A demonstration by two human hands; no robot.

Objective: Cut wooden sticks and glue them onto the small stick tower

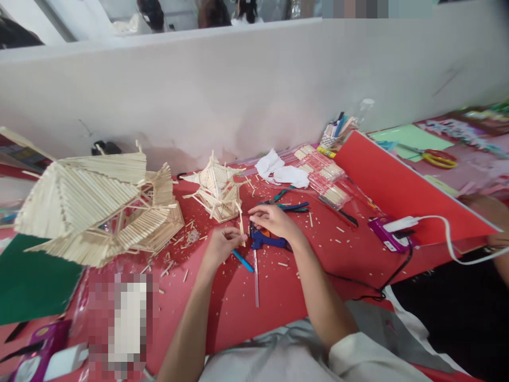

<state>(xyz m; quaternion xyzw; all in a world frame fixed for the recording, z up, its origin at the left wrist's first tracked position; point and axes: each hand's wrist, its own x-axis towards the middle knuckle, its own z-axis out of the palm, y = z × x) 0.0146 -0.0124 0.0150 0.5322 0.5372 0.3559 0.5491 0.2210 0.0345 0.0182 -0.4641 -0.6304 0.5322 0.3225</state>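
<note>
My left hand (227, 241) is closed, pinching a thin wooden stick (241, 225) that stands almost upright in front of the small stick-built model (217, 193). Across from it, my right hand (272, 218) hovers over a blue glue gun (268, 240), its fingers loosely bent and pointing towards the stick. I see nothing between those fingers. A clear glue stick (256, 278) reaches towards me from the gun. Close to my left fingertips lies a blue pen-like tool (243, 260). Pliers with blue handles (295, 207) rest behind my right hand.
A larger stick-built model (91, 201) fills the left side. Stick offcuts litter the red table (230, 313). Packs of sticks (324, 175), white tissue (280, 170) and a pen holder (330, 135) stand behind. At right are a red board (405, 185), a purple power strip (389, 233) and someone's arm (487, 217).
</note>
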